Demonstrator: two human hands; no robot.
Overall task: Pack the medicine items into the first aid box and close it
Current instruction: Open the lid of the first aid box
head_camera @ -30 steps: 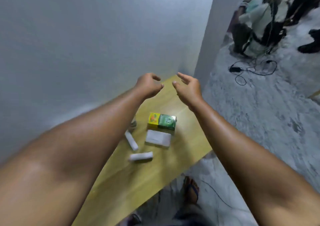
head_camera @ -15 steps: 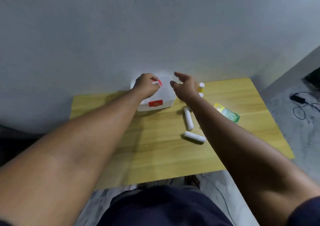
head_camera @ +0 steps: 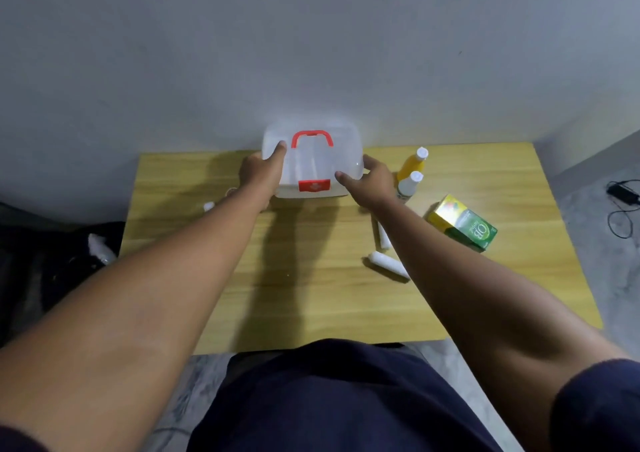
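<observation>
A translucent white first aid box (head_camera: 313, 160) with a red handle and a red front latch stands shut at the back of the wooden table (head_camera: 311, 295). My left hand (head_camera: 261, 172) grips its left side and my right hand (head_camera: 372, 183) holds its right side. To the right stand a yellow bottle (head_camera: 412, 166) and a white bottle (head_camera: 408, 185). A green and yellow carton (head_camera: 462, 223) lies further right. Two white gauze rolls (head_camera: 388, 264) lie beside my right forearm. A small white item (head_camera: 209, 205) peeks out behind my left forearm.
A grey wall runs right behind the box. A dark bag (head_camera: 62, 254) sits on the floor left of the table. A black cable and adapter (head_camera: 623, 195) lie on the floor at the right.
The view has swung left and down and now faces the table squarely. Both hands moved from hovering above the box to gripping its two sides.
</observation>
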